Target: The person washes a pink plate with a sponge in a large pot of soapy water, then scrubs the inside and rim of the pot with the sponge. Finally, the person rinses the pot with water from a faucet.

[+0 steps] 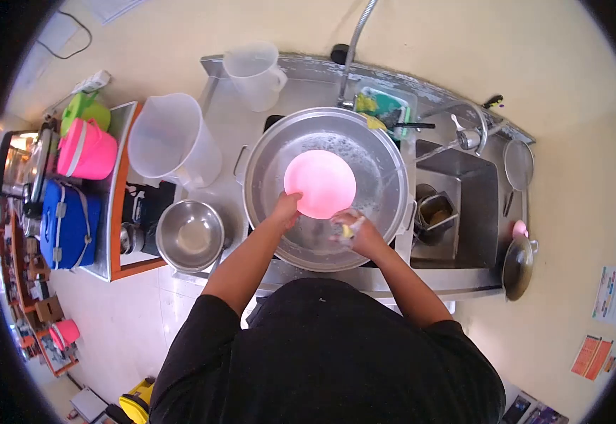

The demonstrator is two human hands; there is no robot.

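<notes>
My left hand (288, 210) grips the lower left rim of a round pink bowl (321, 182), thumb on the near face. My right hand (362, 236), wet with suds, is closed around a small yellow sponge (348, 231), just below the bowl's lower right edge. Both hands are over a very large round metal pot (253, 152) with side handles. Soapy water (336, 141) with foam shows inside it.
A sink (472, 205) with a faucet (469, 138) and a metal container (435, 210) is at the right. Left of the pot are a steel bowl (190, 236) and a large plastic container (170, 141); a clear pitcher (253, 74) stands behind. A green tray (391, 106) holds scrubbers.
</notes>
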